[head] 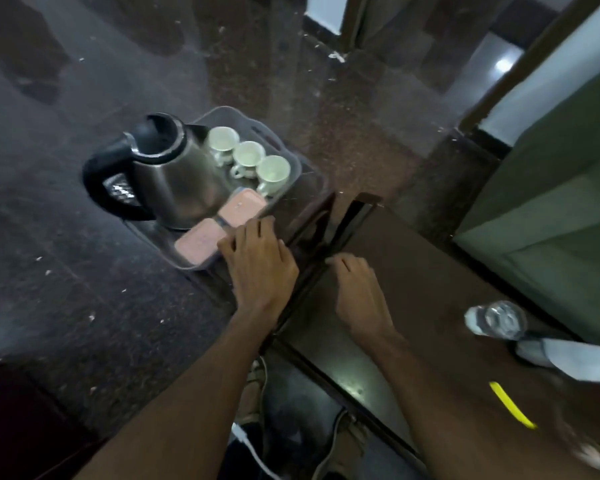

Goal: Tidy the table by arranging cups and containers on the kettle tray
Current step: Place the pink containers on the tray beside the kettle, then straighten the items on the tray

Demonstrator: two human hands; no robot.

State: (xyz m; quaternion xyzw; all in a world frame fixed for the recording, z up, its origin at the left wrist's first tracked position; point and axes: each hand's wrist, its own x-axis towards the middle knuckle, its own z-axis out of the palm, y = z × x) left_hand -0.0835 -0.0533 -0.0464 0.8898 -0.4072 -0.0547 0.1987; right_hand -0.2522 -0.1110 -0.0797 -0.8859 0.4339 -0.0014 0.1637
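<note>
The kettle stood tall at the left of the tray, and it looked like the main risk: if the tray were shoved or tugged sharply, I judged the top-heavy kettle could rock or slide against the cups. The tray sat on a small dark surface with little margin visible round it, so a hard push to the left might carry its edge over the side.

Just right of the kettle, three pale cups stood upright in a row along the far right side of the tray, close together; a jolt could knock them into one another. Nearer, two pink-lidded containers lay side by side along the near edge, lids on.

The left hand lay palm down at the near right corner of the tray, fingers straight and slightly spread, tips on or just beside the nearer container and the rim; which, I could not tell. It held nothing.

The right hand rested palm down on the larger brown surface, well apart from the tray, fingers loosely bent, gripping nothing.

Far right, a clear glass stood near the forearm's reach; a careless swing of the right arm could tip it.
</note>
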